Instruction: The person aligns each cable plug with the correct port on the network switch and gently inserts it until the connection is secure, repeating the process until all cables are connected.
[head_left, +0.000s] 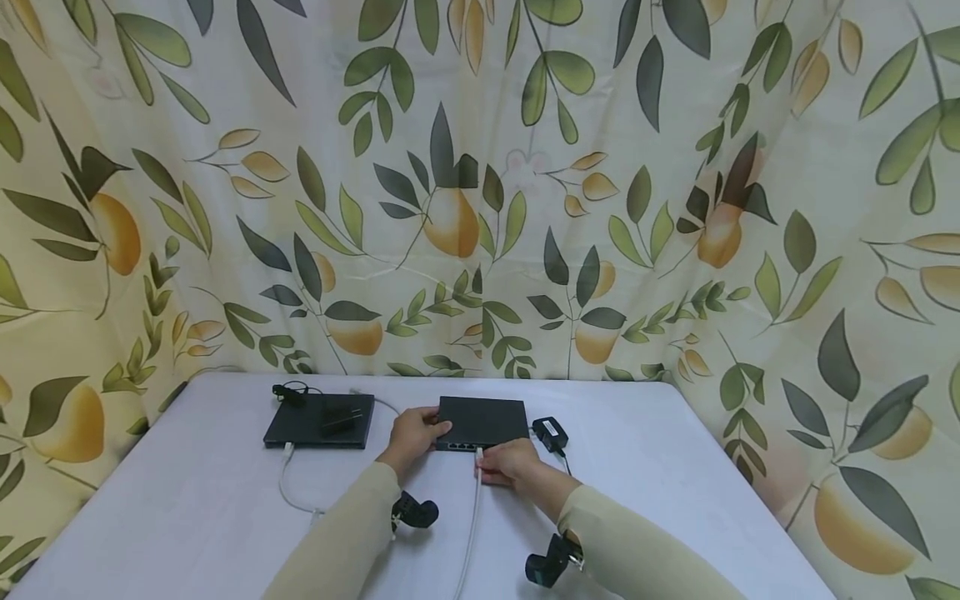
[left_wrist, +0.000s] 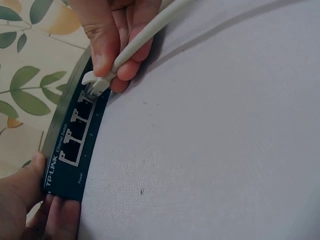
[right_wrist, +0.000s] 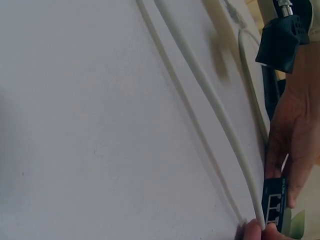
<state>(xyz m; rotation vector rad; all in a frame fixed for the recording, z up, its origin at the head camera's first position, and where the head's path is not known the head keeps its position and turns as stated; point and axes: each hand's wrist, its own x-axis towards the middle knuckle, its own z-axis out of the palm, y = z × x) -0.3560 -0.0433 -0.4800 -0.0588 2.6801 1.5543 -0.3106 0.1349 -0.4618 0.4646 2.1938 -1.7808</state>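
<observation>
A flat black Ethernet switch (head_left: pixel 483 419) marked TP-LINK lies near the table's back edge, its row of ports facing me. My left hand (head_left: pixel 412 436) grips the switch's left end, thumb on top and fingers underneath. At the front, my right hand (head_left: pixel 519 464) pinches the white Ethernet cable (head_left: pixel 470 529) just behind its clear plug (left_wrist: pixel 99 87). In the left wrist view the plug is at the mouth of a port towards the right; how deep it sits I cannot tell. Several ports (left_wrist: pixel 72 151) nearer the left hand hold no plug.
To the left lies a second black box (head_left: pixel 300 429) with a white cable (head_left: pixel 283 483) at its front and a small black cord piece (head_left: pixel 292 395) at its back. A black power adapter (head_left: pixel 551 433) is right of the switch. Behind the table hangs a patterned curtain (head_left: pixel 480 208).
</observation>
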